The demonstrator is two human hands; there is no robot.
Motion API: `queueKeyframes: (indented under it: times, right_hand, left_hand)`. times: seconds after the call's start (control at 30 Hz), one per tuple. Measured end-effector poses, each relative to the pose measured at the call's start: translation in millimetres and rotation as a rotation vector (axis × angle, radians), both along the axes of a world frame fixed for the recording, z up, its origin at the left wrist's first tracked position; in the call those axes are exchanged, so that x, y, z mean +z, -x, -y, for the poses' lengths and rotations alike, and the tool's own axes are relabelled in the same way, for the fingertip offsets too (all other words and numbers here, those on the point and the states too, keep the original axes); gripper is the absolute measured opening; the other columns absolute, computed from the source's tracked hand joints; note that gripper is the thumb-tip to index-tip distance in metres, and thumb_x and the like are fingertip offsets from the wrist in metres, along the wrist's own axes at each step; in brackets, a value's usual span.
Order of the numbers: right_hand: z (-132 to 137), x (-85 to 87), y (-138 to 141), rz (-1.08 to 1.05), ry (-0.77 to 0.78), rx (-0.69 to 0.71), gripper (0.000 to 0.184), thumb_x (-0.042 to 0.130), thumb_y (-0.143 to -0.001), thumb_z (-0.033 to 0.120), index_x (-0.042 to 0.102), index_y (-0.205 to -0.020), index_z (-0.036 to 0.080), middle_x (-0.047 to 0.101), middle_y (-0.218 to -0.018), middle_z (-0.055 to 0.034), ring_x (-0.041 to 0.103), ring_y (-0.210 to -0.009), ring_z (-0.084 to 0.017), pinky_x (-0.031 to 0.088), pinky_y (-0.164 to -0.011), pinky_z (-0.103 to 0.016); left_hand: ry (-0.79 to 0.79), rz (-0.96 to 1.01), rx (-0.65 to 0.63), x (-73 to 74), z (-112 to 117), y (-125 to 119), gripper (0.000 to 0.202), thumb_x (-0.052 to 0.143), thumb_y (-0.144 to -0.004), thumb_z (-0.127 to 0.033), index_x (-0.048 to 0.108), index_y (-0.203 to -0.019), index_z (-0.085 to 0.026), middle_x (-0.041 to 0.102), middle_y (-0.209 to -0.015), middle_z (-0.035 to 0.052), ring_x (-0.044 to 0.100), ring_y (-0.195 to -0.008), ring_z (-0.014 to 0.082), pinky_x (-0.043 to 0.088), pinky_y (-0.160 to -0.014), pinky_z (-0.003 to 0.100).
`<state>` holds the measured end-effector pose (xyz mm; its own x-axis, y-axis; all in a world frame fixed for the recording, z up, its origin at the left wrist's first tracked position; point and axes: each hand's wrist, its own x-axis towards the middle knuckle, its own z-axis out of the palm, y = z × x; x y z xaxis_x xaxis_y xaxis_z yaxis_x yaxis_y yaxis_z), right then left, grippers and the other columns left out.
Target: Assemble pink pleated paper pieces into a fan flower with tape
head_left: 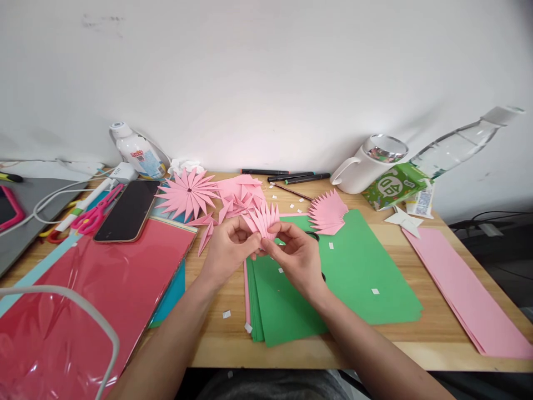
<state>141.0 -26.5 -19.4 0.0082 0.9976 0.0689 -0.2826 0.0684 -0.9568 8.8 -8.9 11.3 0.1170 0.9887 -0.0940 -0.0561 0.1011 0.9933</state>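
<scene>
Between my two hands is a fan of folded pink paper (266, 218) with pointed tips facing up and away. My left hand (231, 244) pinches its left side, thumb in front. With thumb and forefinger, my right hand (297, 250) grips the right lower edge. Just behind lie loose folded pink pieces (241, 197) and a finished-looking pink paper star wheel (189, 190). To the right, another pink paper fan (328, 213) rests at the far edge of a stack of green paper (353, 278). Black scissor handles (313, 236) show partly behind my right hand.
At left are a phone (127, 211), pink scissors (97, 208), red paper in plastic (104, 278) and a white cable (104, 322). A mug (370, 164), green box (393, 186), bottle (462, 144) and pink paper strips (470, 294) stand or lie right. Pens (291, 176) lie by the wall.
</scene>
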Motion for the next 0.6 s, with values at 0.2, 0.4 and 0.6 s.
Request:
queueKeyframes:
  times: [0.2, 0.4, 0.6]
  right_hand:
    - [1.3, -5.0, 0.6, 0.115, -0.007, -0.022, 0.021, 0.071, -0.075, 0.031, 0.060, -0.089, 0.020, 0.062, -0.082, -0.0005, 0.064, -0.066, -0.014, 0.061, -0.061, -0.027]
    - [1.9, -6.4, 2.6, 0.191, -0.032, -0.065, 0.018, 0.067, -0.076, 0.031, 0.061, -0.088, 0.020, 0.061, -0.082, -0.0012, 0.062, -0.069, -0.014, 0.060, -0.060, -0.027]
    - [1.2, -6.2, 2.6, 0.193, -0.029, -0.084, 0.019, 0.068, -0.075, 0.032, 0.061, -0.088, 0.019, 0.061, -0.083, -0.0013, 0.061, -0.068, -0.013, 0.060, -0.061, -0.027]
  left_hand:
    - [-0.008, -0.056, 0.091, -2.9, 0.7, -1.4, 0.008, 0.061, -0.060, -0.016, 0.054, -0.064, -0.016, 0.058, -0.052, -0.0048, 0.054, -0.042, 0.0093, 0.044, -0.040, 0.020]
    - [0.036, -0.055, 0.130, 3.1, 1.8, -5.4, 0.008, 0.060, -0.058, -0.016, 0.053, -0.062, -0.016, 0.057, -0.051, -0.0050, 0.054, -0.042, 0.0092, 0.043, -0.039, 0.020]
    - [0.035, -0.052, 0.120, 5.2, 1.6, -7.0, 0.009, 0.060, -0.058, -0.017, 0.051, -0.061, -0.017, 0.056, -0.050, -0.0056, 0.051, -0.040, 0.0084, 0.044, -0.040, 0.021]
